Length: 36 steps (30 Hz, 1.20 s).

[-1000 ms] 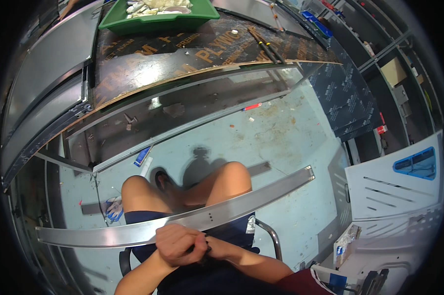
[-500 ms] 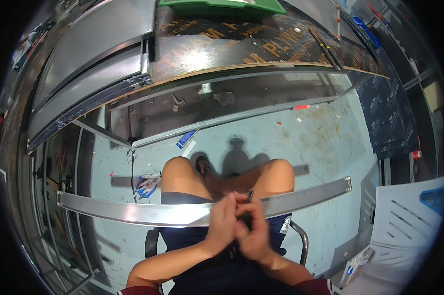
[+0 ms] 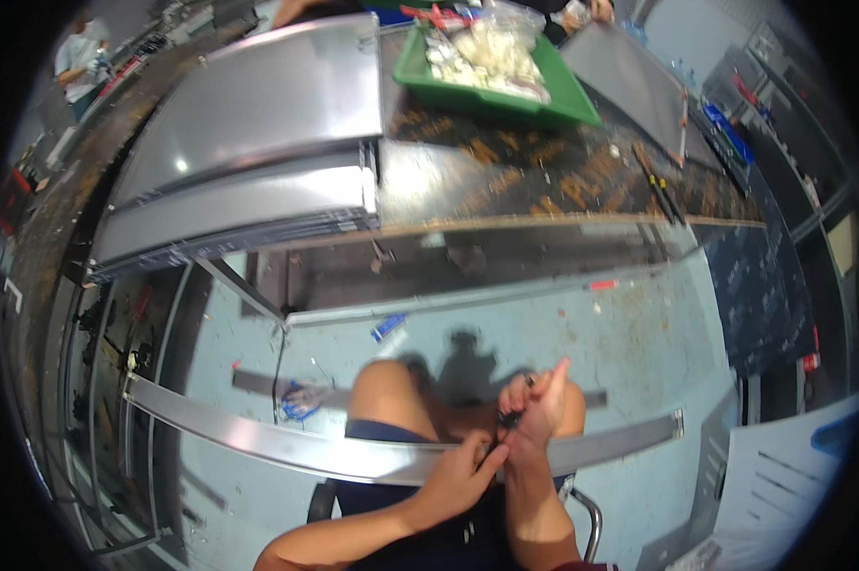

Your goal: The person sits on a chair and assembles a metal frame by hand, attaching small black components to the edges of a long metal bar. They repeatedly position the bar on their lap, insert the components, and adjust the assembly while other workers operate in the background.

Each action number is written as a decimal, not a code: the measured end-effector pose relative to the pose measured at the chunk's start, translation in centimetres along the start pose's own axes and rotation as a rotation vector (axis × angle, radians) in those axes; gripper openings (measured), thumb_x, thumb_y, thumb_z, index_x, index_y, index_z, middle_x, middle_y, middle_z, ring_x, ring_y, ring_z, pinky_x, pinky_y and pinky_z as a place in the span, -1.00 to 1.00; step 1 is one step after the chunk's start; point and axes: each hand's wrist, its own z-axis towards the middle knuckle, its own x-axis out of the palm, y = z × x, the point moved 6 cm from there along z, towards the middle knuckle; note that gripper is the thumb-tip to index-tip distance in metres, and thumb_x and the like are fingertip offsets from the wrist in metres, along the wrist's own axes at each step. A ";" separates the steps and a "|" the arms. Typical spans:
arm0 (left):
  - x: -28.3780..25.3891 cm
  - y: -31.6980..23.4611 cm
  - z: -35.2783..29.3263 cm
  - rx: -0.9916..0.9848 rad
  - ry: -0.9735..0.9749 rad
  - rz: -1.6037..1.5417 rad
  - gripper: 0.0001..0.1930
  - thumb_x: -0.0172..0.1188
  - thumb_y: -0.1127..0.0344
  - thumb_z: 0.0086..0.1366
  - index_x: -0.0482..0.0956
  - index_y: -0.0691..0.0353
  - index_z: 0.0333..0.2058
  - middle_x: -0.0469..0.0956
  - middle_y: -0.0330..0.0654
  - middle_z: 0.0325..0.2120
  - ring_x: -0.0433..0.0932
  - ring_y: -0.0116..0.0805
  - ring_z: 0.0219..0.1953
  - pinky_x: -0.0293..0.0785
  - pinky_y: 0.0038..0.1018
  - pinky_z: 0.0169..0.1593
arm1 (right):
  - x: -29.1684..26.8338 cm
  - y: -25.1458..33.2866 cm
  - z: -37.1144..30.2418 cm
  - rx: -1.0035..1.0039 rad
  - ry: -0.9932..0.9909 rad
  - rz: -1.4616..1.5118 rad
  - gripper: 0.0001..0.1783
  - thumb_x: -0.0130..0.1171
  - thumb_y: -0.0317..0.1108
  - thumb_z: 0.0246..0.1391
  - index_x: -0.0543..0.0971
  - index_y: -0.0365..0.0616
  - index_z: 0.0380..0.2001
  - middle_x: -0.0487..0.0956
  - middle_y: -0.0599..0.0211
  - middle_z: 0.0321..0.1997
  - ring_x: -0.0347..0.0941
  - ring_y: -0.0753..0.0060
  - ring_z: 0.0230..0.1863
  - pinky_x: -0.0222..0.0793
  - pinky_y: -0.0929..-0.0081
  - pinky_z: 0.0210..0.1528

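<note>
A long, flat silver metal strip [image 3: 286, 443] lies crosswise over my lap, its far ends reaching past both knees. Above its right half my two hands come together. My left hand [image 3: 458, 479] is closed, fingers pinched close to my right wrist. My right hand [image 3: 536, 404] is raised and turned, with its fingers curled. Between the hands shows a small black thing [image 3: 511, 419], too blurred and covered to name. What exactly each hand grips is partly hidden.
Ahead stands a workbench with a dark printed plywood top [image 3: 486, 176]. On it are metal panels [image 3: 267, 90], a green tray [image 3: 505, 103] of small pale parts and yellow-and-black pliers [image 3: 660, 190]. A glove [image 3: 301, 400] lies on the floor. Other people are beyond the bench.
The view has tilted up, showing more of the bench and the tray's contents. My right hand has turned and moved up and right; the left now pinches near the right wrist.
</note>
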 end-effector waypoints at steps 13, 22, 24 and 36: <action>-5.6 -0.9 1.2 0.805 -0.588 -0.500 -0.76 0.05 0.35 0.46 0.37 0.27 0.04 0.52 0.06 0.07 0.48 -0.48 -0.26 0.43 -0.63 -0.19 | 1.5 -8.9 -6.8 -0.038 0.328 -0.225 -0.68 0.30 -0.20 0.15 0.63 -0.19 -0.14 0.59 0.27 -0.44 0.50 0.31 -0.39 0.46 0.34 -0.25; -5.5 -6.2 -1.2 0.802 -0.675 0.697 -0.80 0.17 0.25 0.32 0.65 0.18 -0.17 0.53 0.08 0.12 0.43 0.21 0.20 0.08 0.28 0.32 | 0.3 -4.8 -8.1 0.367 0.136 0.015 -0.52 -0.09 0.05 0.37 0.57 -0.13 -0.06 0.61 0.34 -0.07 0.52 0.31 -0.04 0.45 0.37 0.06; -5.3 -6.9 -1.1 0.729 -0.730 0.811 -0.77 0.24 0.15 0.27 0.66 0.13 -0.20 0.45 0.07 0.21 0.37 0.22 0.25 0.08 0.26 0.32 | 0.5 -3.0 -7.4 0.287 0.178 -0.161 -0.62 -0.04 -0.06 0.38 0.58 -0.14 -0.14 0.61 0.36 -0.21 0.53 0.39 -0.18 0.48 0.42 -0.09; 2.3 0.0 -0.4 0.066 0.041 -0.255 -0.57 0.14 0.11 0.46 0.42 0.35 0.09 0.61 0.24 -0.23 0.67 0.00 -0.24 0.59 -0.26 -0.16 | 1.5 1.4 -0.4 0.264 0.691 0.254 -0.70 0.07 -0.13 0.36 0.56 -0.07 -0.37 0.47 0.44 -0.51 0.34 0.52 -0.51 0.29 0.56 -0.44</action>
